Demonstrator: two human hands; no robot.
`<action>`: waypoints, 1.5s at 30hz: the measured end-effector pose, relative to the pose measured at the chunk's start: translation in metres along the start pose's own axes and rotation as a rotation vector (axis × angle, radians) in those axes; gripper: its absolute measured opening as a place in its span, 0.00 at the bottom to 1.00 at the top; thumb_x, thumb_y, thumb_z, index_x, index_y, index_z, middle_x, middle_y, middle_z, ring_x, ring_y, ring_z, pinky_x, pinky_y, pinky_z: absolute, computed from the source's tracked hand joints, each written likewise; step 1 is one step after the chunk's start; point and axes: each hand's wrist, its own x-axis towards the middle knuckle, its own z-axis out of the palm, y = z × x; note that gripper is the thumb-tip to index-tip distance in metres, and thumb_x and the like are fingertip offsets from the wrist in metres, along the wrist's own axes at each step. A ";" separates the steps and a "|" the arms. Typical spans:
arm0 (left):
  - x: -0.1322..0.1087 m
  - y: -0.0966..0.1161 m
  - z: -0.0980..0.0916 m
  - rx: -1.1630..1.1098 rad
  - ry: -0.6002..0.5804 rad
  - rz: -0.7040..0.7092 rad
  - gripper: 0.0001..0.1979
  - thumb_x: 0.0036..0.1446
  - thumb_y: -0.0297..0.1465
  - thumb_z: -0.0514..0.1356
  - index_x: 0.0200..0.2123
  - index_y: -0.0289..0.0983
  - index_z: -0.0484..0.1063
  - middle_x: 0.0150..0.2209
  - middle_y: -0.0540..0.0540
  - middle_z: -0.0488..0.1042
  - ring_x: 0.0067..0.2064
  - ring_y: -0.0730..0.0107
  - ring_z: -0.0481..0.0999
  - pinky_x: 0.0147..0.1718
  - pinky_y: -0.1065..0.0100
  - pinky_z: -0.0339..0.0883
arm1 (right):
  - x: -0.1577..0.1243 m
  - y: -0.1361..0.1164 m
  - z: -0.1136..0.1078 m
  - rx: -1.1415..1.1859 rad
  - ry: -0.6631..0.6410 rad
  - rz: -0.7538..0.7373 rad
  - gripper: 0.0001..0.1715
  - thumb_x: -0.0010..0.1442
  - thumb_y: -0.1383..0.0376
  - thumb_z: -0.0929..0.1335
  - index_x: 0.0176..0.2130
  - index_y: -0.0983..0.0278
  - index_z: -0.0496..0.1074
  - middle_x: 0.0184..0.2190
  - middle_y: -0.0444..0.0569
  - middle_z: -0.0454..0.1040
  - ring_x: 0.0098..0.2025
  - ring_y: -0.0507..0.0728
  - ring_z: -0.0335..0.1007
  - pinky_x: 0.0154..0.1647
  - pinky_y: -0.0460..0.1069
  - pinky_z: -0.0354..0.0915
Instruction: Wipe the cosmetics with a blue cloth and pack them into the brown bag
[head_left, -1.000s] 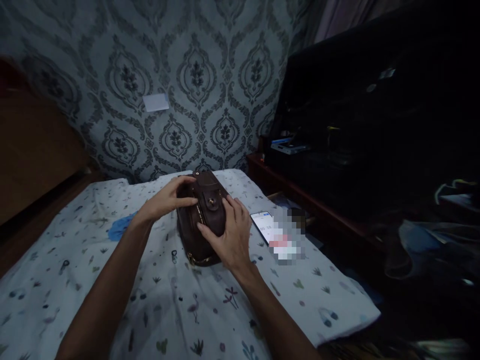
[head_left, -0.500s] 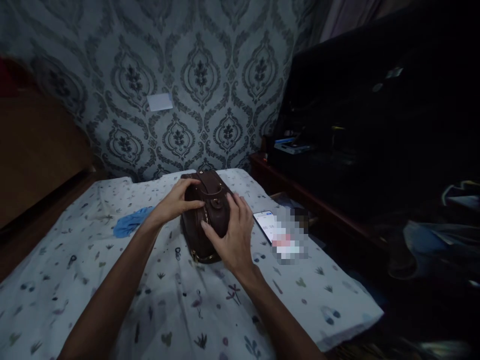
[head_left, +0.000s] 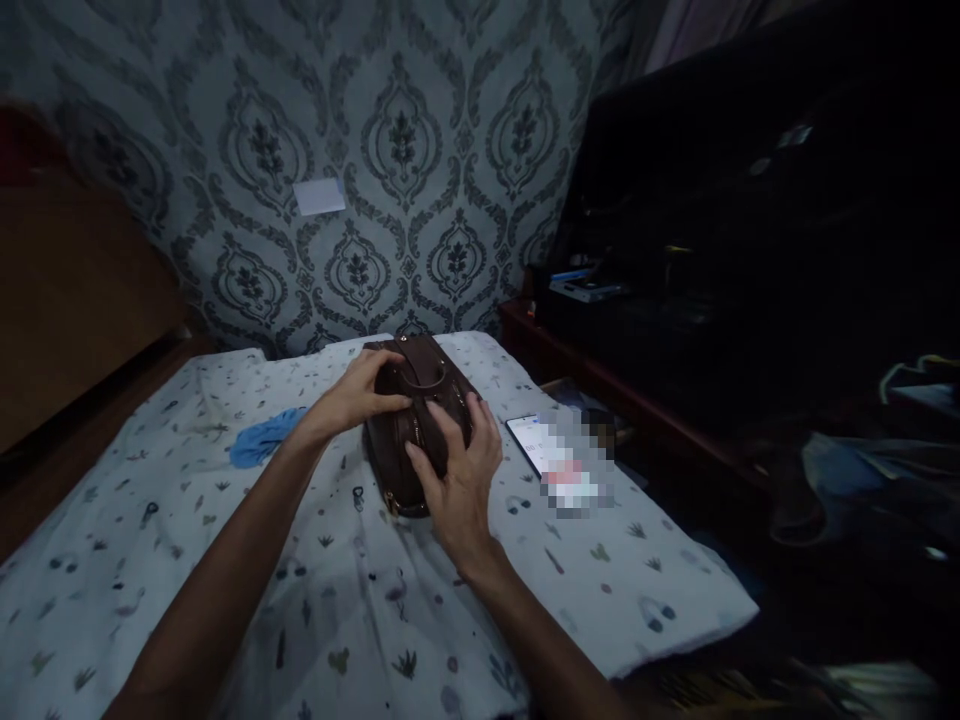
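A dark brown handbag (head_left: 397, 465) with a top handle, zips and brass-coloured fittings stands on a printed bed sheet in front of me. Its top left side is held by my left hand (head_left: 358, 395), fingers over the edge and thumb near the zip. My right hand (head_left: 465, 475) grips the near right part of the bag with fingers spread: the thumb lies by the zip, the index finger on top, the other fingers along the right side. Whether either hand pinches a zip pull I cannot tell.
A lit phone (head_left: 532, 450), partly blurred out, lies right of the bag. Left of it is a crumpled blue cloth (head_left: 266, 437). The white patterned sheet (head_left: 337, 620) reaches the patterned wall (head_left: 405, 140). Dark furniture (head_left: 712, 230) stands at the right, a brown wooden panel (head_left: 75, 290) at the left.
My right index finger has shifted left onto the bag's top, covering the round fitting near the handle. The bag has turned slightly. My left hand stays nearly in place.
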 end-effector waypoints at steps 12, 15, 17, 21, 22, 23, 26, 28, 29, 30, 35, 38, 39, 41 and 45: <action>-0.003 0.007 0.002 0.115 0.025 0.020 0.24 0.48 0.36 0.68 0.50 0.38 0.75 0.50 0.42 0.72 0.56 0.53 0.70 0.58 0.55 0.64 | -0.007 -0.002 0.000 -0.031 0.026 -0.087 0.16 0.69 0.63 0.64 0.50 0.52 0.79 0.66 0.53 0.58 0.69 0.68 0.52 0.65 0.71 0.56; -0.006 0.014 0.005 0.185 0.069 0.051 0.17 0.54 0.34 0.63 0.48 0.38 0.77 0.48 0.42 0.74 0.53 0.56 0.72 0.56 0.56 0.66 | -0.006 -0.001 0.000 -0.027 0.034 -0.084 0.16 0.69 0.63 0.64 0.49 0.52 0.79 0.65 0.53 0.59 0.69 0.68 0.53 0.65 0.71 0.56; -0.007 0.017 0.008 0.235 0.148 0.044 0.15 0.59 0.33 0.59 0.48 0.38 0.77 0.47 0.42 0.76 0.51 0.57 0.74 0.55 0.57 0.66 | -0.006 -0.001 -0.001 -0.031 0.029 -0.085 0.16 0.69 0.63 0.65 0.50 0.51 0.79 0.65 0.52 0.59 0.69 0.67 0.53 0.65 0.71 0.56; -0.003 0.020 0.011 0.258 0.263 -0.010 0.15 0.63 0.34 0.55 0.47 0.36 0.77 0.45 0.42 0.79 0.46 0.58 0.76 0.51 0.58 0.69 | -0.007 -0.001 -0.001 -0.024 0.019 -0.078 0.17 0.69 0.63 0.64 0.51 0.51 0.78 0.65 0.52 0.61 0.69 0.68 0.52 0.65 0.71 0.55; -0.001 0.021 0.011 0.258 0.272 -0.026 0.15 0.63 0.33 0.54 0.46 0.36 0.77 0.44 0.42 0.80 0.45 0.58 0.77 0.50 0.59 0.69 | -0.007 -0.001 -0.001 -0.018 0.019 -0.075 0.17 0.69 0.63 0.64 0.51 0.51 0.78 0.65 0.53 0.61 0.69 0.68 0.52 0.65 0.72 0.55; 0.000 0.022 0.011 0.263 0.274 -0.041 0.15 0.63 0.33 0.54 0.46 0.36 0.77 0.43 0.42 0.80 0.44 0.59 0.77 0.48 0.59 0.69 | -0.007 -0.001 -0.001 -0.013 0.020 -0.075 0.17 0.69 0.63 0.64 0.51 0.51 0.78 0.65 0.53 0.61 0.69 0.68 0.52 0.65 0.72 0.55; 0.003 0.024 0.009 0.288 0.273 -0.070 0.14 0.62 0.33 0.54 0.44 0.36 0.77 0.40 0.42 0.81 0.42 0.58 0.77 0.44 0.61 0.69 | -0.006 -0.001 -0.001 -0.010 0.026 -0.076 0.16 0.69 0.63 0.64 0.51 0.51 0.79 0.64 0.53 0.62 0.69 0.68 0.53 0.65 0.72 0.55; 0.004 0.026 0.009 0.296 0.282 -0.075 0.14 0.61 0.33 0.53 0.43 0.36 0.78 0.39 0.43 0.81 0.41 0.58 0.77 0.42 0.62 0.69 | -0.006 0.000 -0.001 -0.005 0.020 -0.074 0.16 0.69 0.63 0.64 0.51 0.51 0.78 0.64 0.53 0.62 0.69 0.68 0.53 0.65 0.72 0.55; 0.003 0.027 0.009 0.299 0.290 -0.075 0.14 0.61 0.32 0.53 0.42 0.37 0.78 0.39 0.43 0.80 0.41 0.58 0.77 0.42 0.62 0.68 | -0.006 0.000 -0.001 0.001 0.016 -0.074 0.16 0.69 0.63 0.64 0.51 0.51 0.78 0.64 0.53 0.62 0.69 0.68 0.53 0.65 0.72 0.55; 0.003 0.028 0.009 0.302 0.294 -0.073 0.14 0.61 0.32 0.53 0.41 0.37 0.78 0.38 0.44 0.80 0.41 0.59 0.77 0.42 0.62 0.68 | -0.006 0.000 0.000 0.008 0.013 -0.074 0.17 0.69 0.63 0.64 0.51 0.51 0.78 0.64 0.53 0.62 0.69 0.68 0.53 0.65 0.72 0.55; -0.001 0.032 0.008 0.295 0.273 -0.051 0.13 0.61 0.31 0.53 0.40 0.38 0.77 0.36 0.45 0.79 0.41 0.58 0.76 0.45 0.61 0.67 | -0.006 0.000 -0.001 0.001 0.017 -0.072 0.17 0.69 0.63 0.64 0.50 0.51 0.79 0.64 0.52 0.62 0.69 0.68 0.53 0.65 0.72 0.55; -0.004 0.035 0.008 0.290 0.254 -0.028 0.12 0.61 0.32 0.53 0.39 0.38 0.77 0.38 0.44 0.79 0.42 0.58 0.75 0.47 0.60 0.67 | -0.005 -0.001 -0.003 -0.011 0.007 -0.074 0.16 0.69 0.63 0.64 0.50 0.50 0.79 0.64 0.52 0.62 0.68 0.67 0.52 0.65 0.71 0.55; -0.005 0.036 0.008 0.290 0.249 -0.021 0.12 0.61 0.32 0.53 0.38 0.38 0.76 0.38 0.44 0.79 0.42 0.58 0.75 0.48 0.59 0.67 | -0.005 -0.001 -0.003 -0.010 0.002 -0.074 0.17 0.68 0.63 0.65 0.51 0.51 0.79 0.64 0.52 0.62 0.68 0.67 0.52 0.65 0.71 0.55; -0.007 0.037 0.009 0.297 0.243 -0.009 0.11 0.61 0.32 0.53 0.38 0.38 0.76 0.38 0.44 0.78 0.42 0.58 0.75 0.47 0.59 0.67 | -0.004 0.000 -0.004 -0.005 -0.010 -0.072 0.17 0.68 0.64 0.65 0.51 0.51 0.79 0.64 0.52 0.61 0.68 0.68 0.52 0.65 0.71 0.54; -0.011 0.037 0.010 0.307 0.242 -0.002 0.10 0.61 0.32 0.54 0.38 0.38 0.75 0.37 0.46 0.78 0.40 0.62 0.74 0.44 0.63 0.68 | -0.004 0.000 -0.004 0.002 -0.009 -0.074 0.17 0.68 0.64 0.65 0.51 0.50 0.79 0.65 0.52 0.61 0.68 0.68 0.52 0.65 0.71 0.54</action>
